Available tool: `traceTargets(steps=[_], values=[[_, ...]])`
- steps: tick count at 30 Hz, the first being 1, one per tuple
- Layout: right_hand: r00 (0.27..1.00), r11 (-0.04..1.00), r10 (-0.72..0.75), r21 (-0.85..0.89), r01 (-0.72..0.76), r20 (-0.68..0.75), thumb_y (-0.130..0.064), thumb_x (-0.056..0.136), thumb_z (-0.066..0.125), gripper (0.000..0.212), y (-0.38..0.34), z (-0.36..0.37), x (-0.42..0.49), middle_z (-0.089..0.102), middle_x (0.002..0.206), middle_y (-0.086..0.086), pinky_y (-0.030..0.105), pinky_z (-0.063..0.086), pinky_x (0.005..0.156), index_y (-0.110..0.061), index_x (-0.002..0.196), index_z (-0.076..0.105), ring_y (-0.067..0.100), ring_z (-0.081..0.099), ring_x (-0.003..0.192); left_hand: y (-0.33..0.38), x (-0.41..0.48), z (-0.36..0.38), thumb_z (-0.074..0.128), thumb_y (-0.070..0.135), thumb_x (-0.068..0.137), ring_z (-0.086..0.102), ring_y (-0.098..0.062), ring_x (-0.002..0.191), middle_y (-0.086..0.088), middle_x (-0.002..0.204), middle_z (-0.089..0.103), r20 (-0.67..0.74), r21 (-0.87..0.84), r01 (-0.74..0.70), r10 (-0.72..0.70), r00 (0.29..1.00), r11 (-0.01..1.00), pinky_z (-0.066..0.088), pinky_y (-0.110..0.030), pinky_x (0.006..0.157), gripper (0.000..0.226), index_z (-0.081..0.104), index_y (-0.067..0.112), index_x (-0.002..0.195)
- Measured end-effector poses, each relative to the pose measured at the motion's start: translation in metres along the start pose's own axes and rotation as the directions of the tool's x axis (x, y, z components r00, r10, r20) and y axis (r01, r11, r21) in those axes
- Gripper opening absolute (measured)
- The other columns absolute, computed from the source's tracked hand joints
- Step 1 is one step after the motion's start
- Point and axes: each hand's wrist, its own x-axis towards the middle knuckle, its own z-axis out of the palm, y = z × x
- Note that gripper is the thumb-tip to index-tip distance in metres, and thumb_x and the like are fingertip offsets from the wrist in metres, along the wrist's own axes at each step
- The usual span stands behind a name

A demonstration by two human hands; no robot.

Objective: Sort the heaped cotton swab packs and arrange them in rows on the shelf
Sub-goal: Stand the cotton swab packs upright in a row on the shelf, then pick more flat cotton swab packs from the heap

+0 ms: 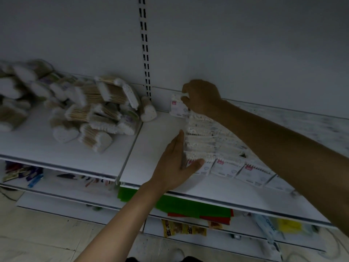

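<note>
The right hand [201, 97] pinches a white pack [177, 106] at the back of the shelf [156, 133]. The left hand [176, 163], fingers straight and together, presses the row of packs [200, 129]. The heap [90, 114] lies at nine o'clock from the row.

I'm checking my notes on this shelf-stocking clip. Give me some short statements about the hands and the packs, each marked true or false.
1. The right hand grips a white pack at the back of the shelf. True.
2. The left hand holds a pack lifted above the shelf. False: its straight fingers lie against the left side of the rows of packs.
3. The heap of wooden-stick packs lies left of the slotted rail. True.
4. The rows of packs stand left of the heap. False: they stand to its right, with bare shelf between.
</note>
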Motion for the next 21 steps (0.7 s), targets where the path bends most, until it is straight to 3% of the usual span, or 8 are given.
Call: traceTargets(steps=[6, 8, 11, 13, 16, 19, 21], values=[[0.996, 0.981, -0.069, 0.177, 0.077, -0.052, -0.035, 0.096, 0.051, 0.036, -0.018, 0.004, -0.017, 0.058, 0.126, 0.007, 0.031, 0.04, 0.09, -0.013, 0.124, 0.059, 0.023, 0.052, 0.115, 0.003, -0.008, -0.003, 0.058, 0.066, 0.079, 0.013, -0.009, 0.146, 0.009, 0.161, 0.008, -0.009, 0.002, 0.023, -0.023, 1.0, 1.0, 0.019, -0.036, 0.119, 0.107, -0.007, 0.025, 0.153], [0.995, 0.97, -0.075, 0.227, 0.087, -0.061, -0.035, 0.095, 0.053, 0.036, -0.025, 0.004, -0.015, 0.059, 0.126, 0.006, 0.032, 0.042, 0.091, -0.014, 0.123, 0.06, 0.022, 0.053, 0.115, 0.002, -0.014, -0.01, 0.056, 0.069, 0.079, 0.01, -0.006, 0.145, 0.01, 0.16, 0.006, -0.035, 0.028, 0.026, -0.025, 0.999, 0.999, 0.014, -0.027, 0.118, 0.106, -0.006, 0.024, 0.153], [0.994, 0.946, -0.077, 0.31, 0.096, -0.073, -0.033, 0.094, 0.056, 0.033, -0.04, 0.004, -0.008, 0.062, 0.121, 0.006, 0.029, 0.044, 0.088, -0.013, 0.119, 0.063, 0.022, 0.057, 0.109, -0.006, -0.023, -0.033, 0.048, 0.074, 0.078, 0.007, 0.007, 0.135, 0.017, 0.155, 0.007, -0.124, 0.087, 0.017, -0.006, 0.992, 0.996, 0.003, -0.002, 0.104, 0.104, -0.002, 0.023, 0.154], [0.995, 0.924, -0.076, 0.369, 0.097, -0.072, -0.03, 0.093, 0.057, 0.03, -0.053, 0.007, -0.003, 0.065, 0.116, 0.007, 0.031, 0.047, 0.086, -0.011, 0.115, 0.065, 0.022, 0.059, 0.104, -0.012, -0.028, -0.054, 0.046, 0.07, 0.079, 0.009, 0.012, 0.133, 0.02, 0.154, 0.01, -0.223, 0.098, -0.006, 0.028, 0.974, 0.995, 0.004, 0.005, 0.099, 0.097, 0.005, 0.024, 0.153], [0.997, 0.905, -0.045, 0.42, 0.064, -0.056, -0.027, 0.092, 0.058, 0.027, -0.075, 0.015, 0.006, 0.067, 0.111, 0.008, 0.035, 0.05, 0.084, -0.011, 0.111, 0.066, 0.025, 0.061, 0.1, -0.021, -0.038, -0.09, 0.051, 0.061, 0.085, 0.012, 0.022, 0.128, 0.03, 0.145, 0.011, -0.349, 0.142, -0.052, 0.099, 0.932, 0.988, 0.009, 0.005, 0.099, 0.077, 0.01, 0.036, 0.145], [0.999, 0.889, 0.003, 0.457, 0.02, -0.05, -0.03, 0.091, 0.058, 0.032, -0.098, 0.021, 0.018, 0.065, 0.11, 0.01, 0.038, 0.049, 0.082, -0.008, 0.114, 0.061, 0.027, 0.06, 0.1, -0.039, -0.048, -0.125, 0.051, 0.058, 0.084, 0.019, 0.011, 0.128, 0.023, 0.144, 0.021, -0.401, 0.182, 0.011, 0.064, 0.914, 0.983, 0.012, 0.004, 0.098, 0.08, 0.016, 0.027, 0.15], [0.998, 0.86, 0.046, 0.51, -0.015, -0.048, -0.035, 0.091, 0.059, 0.041, -0.112, 0.024, 0.029, 0.063, 0.112, 0.012, 0.041, 0.049, 0.082, -0.008, 0.121, 0.055, 0.029, 0.059, 0.101, -0.054, -0.051, -0.147, 0.051, 0.062, 0.082, 0.026, -0.001, 0.132, 0.014, 0.143, 0.028, -0.402, 0.2, 0.032, 0.052, 0.914, 0.979, 0.023, -0.01, 0.104, 0.087, 0.019, 0.02, 0.151]])
